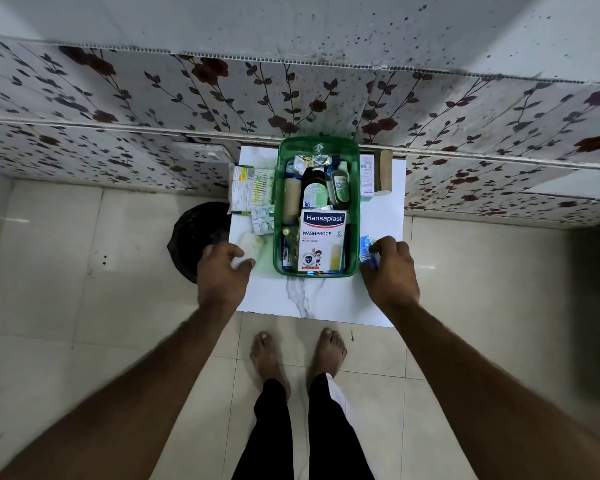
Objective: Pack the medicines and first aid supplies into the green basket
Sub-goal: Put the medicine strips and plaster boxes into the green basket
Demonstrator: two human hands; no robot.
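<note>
Green basket (278, 216) sits mid-table, between the two hands, its far end close to the wall edge of the white marble-pattern table (326, 299). It is well filled: Hansaplast box (323, 242) lies on top at the near end, with a dark bottle (314, 190), a smaller bottle (338, 188) and a tan roll (291, 199) beyond it.

Left hand (222, 275) is at the table's left edge, just left of the basket's near corner, fingers curled onto a white pad (248, 249). Contact is visible; whether it is actually gripped, cannot tell.

Right hand (390, 271) is just right of the basket's near corner, fingers closed around a blue packet (367, 247).

Beyond the left hand: blister strips (262, 220) touching the basket wall, then green-white medicine boxes (252, 187) hanging over the left table edge. Beyond the right hand: bare tabletop, then a white box (367, 176) and a brown roll (384, 174) at the far right corner.

Open room: bare table strip between both hands and the near edge. Side margins are narrow. A black round object (196, 237) sits on the floor, left of the left hand.
</note>
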